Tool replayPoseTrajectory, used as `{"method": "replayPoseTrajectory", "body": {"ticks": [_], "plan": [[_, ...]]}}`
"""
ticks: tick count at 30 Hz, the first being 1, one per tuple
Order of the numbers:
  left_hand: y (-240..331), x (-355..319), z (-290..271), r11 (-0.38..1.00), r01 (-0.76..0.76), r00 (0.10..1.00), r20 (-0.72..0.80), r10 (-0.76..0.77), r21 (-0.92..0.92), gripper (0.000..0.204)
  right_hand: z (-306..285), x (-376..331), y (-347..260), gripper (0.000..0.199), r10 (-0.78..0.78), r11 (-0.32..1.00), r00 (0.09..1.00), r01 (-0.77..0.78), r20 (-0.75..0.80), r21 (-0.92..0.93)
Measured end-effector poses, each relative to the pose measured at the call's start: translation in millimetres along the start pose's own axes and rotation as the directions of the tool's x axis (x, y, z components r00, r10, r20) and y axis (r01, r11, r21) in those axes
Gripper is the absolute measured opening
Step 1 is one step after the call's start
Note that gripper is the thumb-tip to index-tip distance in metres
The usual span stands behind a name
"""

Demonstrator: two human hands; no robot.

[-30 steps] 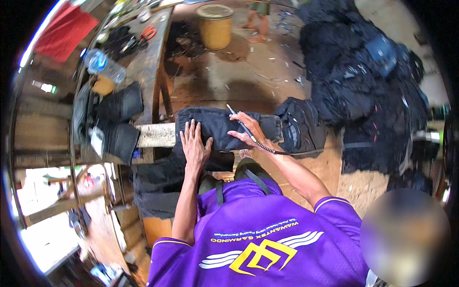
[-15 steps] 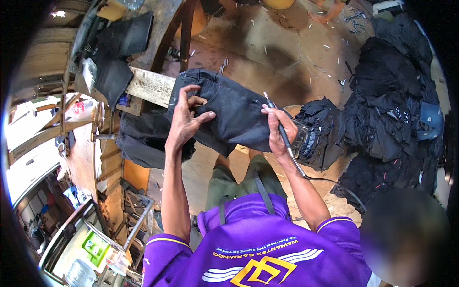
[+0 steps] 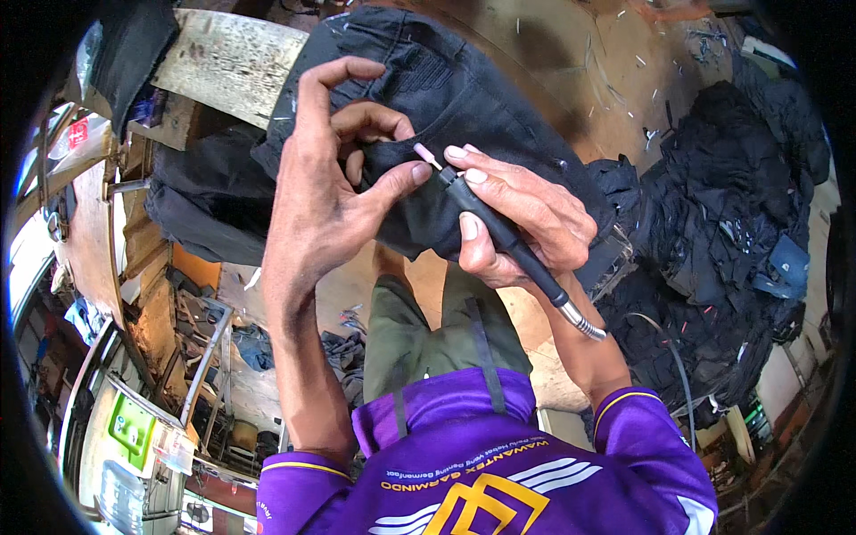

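Note:
A pair of black trousers (image 3: 513, 111) lies draped over the end of a worn board. At the curved pocket edge, my left hand (image 3: 325, 192) grips the cloth with bent fingers, the thumb apart from them. My right hand (image 3: 535, 209) is closed around a slim black rotary grinder (image 3: 486, 214), held like a pen. Its small pink grinding tip (image 3: 423, 152) is at the pocket edge, between my left thumb and fingers; whether it touches the cloth I cannot tell. A flexible metal sleeve shows at the tool's rear end.
The pale worn board (image 3: 234, 64) runs off to the upper left. More dark cloth (image 3: 209, 192) hangs below it. At the right lies a large heap of black garments (image 3: 704, 214), with a grey cable (image 3: 682, 374) passing near it. Scraps litter the brown floor (image 3: 615, 53).
My right hand has brought the grinder left, from the middle of the trousers to the pocket edge beside my left hand. Hands and cloth now appear larger and higher in view.

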State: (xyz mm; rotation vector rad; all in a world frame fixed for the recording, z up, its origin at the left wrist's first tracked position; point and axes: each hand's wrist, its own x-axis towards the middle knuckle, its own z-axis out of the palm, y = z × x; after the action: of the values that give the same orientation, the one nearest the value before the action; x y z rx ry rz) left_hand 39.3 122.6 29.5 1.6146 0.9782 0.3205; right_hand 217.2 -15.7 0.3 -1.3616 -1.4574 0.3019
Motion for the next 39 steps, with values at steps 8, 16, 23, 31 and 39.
{"method": "replayPoseTrajectory", "body": {"ticks": [8,16,23,31,39], "plan": [[-1.4,-0.9,2.4,0.997,-0.006,1.0,-0.02,0.005,-0.074,0.094,-0.9,-1.4,2.9,0.032,0.003,1.0,0.999,-0.004,0.04,0.01],[-1.8,-1.4,5.6,0.994,-0.023,0.999,-0.035,0.02,-0.106,0.091,-2.8,-4.3,5.6,0.032,0.014,0.999,0.999,-0.016,0.038,0.032],[-3.8,-1.9,6.9,0.997,-0.028,0.999,-0.035,0.025,-0.075,0.09,-4.6,-5.1,6.3,0.032,0.026,0.999,0.999,-0.027,0.038,0.039],[-5.9,-4.0,6.2,0.996,-0.018,0.999,-0.03,0.016,-0.083,0.092,-6.6,-6.1,4.2,0.035,0.056,0.997,0.998,-0.057,0.023,0.048],[-7.1,-3.4,8.2,0.996,-0.008,0.999,-0.045,0.004,-0.088,0.092,-9.7,-6.2,3.8,0.038,0.073,0.994,0.997,-0.075,0.031,0.075]]}}
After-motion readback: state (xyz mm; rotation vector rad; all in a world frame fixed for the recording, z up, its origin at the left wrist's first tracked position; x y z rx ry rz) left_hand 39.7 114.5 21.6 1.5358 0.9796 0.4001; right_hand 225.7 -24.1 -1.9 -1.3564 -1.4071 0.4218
